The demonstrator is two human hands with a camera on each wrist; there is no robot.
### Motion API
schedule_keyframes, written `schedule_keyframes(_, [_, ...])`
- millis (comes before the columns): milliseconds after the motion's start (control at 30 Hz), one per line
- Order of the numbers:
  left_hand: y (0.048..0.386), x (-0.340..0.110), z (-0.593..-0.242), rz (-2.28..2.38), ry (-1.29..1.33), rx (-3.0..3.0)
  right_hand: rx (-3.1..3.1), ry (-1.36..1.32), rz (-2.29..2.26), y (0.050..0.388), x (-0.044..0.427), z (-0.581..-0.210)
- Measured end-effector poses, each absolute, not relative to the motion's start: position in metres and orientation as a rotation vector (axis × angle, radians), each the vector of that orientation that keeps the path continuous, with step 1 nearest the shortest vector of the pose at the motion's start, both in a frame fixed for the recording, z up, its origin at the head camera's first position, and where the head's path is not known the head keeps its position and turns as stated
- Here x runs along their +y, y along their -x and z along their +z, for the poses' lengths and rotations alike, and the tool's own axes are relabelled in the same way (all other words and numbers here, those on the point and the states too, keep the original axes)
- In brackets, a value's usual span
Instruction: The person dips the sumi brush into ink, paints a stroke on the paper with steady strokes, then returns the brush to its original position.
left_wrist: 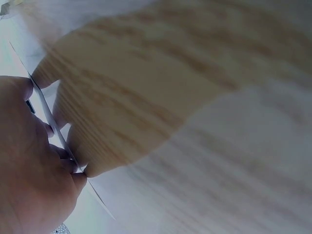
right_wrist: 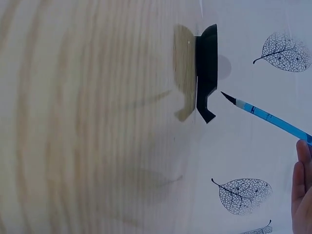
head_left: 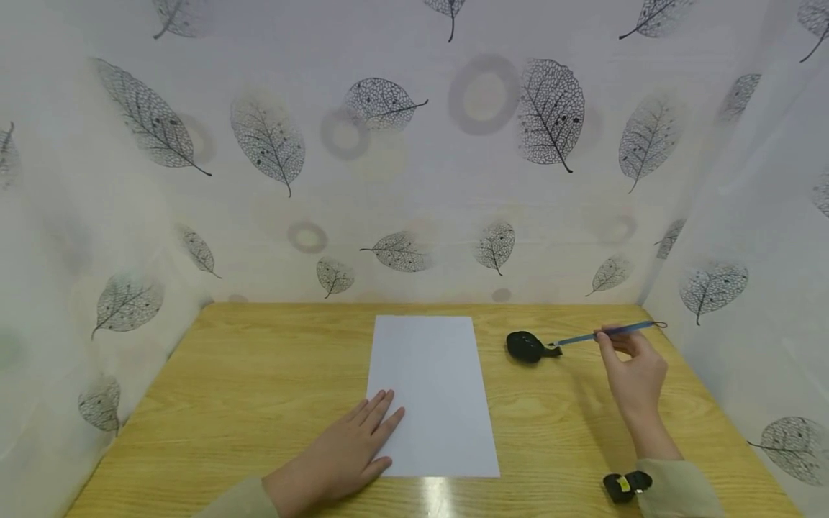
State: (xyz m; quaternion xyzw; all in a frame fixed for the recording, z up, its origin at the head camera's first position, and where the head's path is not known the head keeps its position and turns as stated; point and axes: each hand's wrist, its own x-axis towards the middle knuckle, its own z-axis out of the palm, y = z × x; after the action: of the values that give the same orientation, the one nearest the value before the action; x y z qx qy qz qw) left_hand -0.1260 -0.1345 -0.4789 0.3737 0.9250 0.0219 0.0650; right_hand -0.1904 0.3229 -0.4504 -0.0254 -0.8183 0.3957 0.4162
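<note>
Left hand (head_left: 346, 447) spread on paper (head_left: 434, 396); right hand (head_left: 637, 370) pinches brush (head_left: 576, 338), rear cut off in right-wrist view.

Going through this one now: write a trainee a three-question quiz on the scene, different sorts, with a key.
1. Which hand holds the slim blue brush with the dark tip?
2. True or false: the left hand touches the rectangular white paper sheet.
3. In the head view, the shiny black dish with a short handle lies: A) left of the sheet; B) on the sheet; C) right of the sheet.

Key: 1. The right hand; 2. True; 3. C.
</note>
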Motion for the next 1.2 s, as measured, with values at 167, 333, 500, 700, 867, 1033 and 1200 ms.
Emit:
schedule_keyframes(167, [0.1249, -0.1350, -0.4790, 0.075, -1.135, 2.798, -2.056, 0.061, 1.028, 0.1920, 0.3197, -0.4514])
schedule_keyframes(333, [0.1249, -0.1352, -0.4807, 0.066, -1.145, 2.805, -2.064, 0.056, 1.017, 0.1913, 0.3173, -0.4520])
schedule_keyframes(500, [0.1248, -0.1350, -0.4809, 0.058, -1.152, 2.815, -2.070, 0.066, 0.990, 0.1910, 0.3222, -0.4544])
schedule_keyframes(700, [0.1242, -0.1358, -0.4779, 0.068, -1.155, 2.811, -2.050, 0.088, 1.018, 0.1907, 0.3226, -0.4541])
schedule_keyframes(867, [0.1247, -0.1352, -0.4774, 0.068, -1.143, 2.800, -2.045, 0.095, 1.080, 0.1924, 0.3179, -0.4526])
schedule_keyframes(1033, [0.1254, -0.1339, -0.4777, 0.062, -1.129, 2.791, -2.064, 0.099, 1.056, 0.1932, 0.3162, -0.4534])
schedule_keyframes(1200, [0.1248, -0.1343, -0.4779, 0.065, -1.127, 2.793, -2.066, 0.093, 1.028, 0.1915, 0.3185, -0.4526])
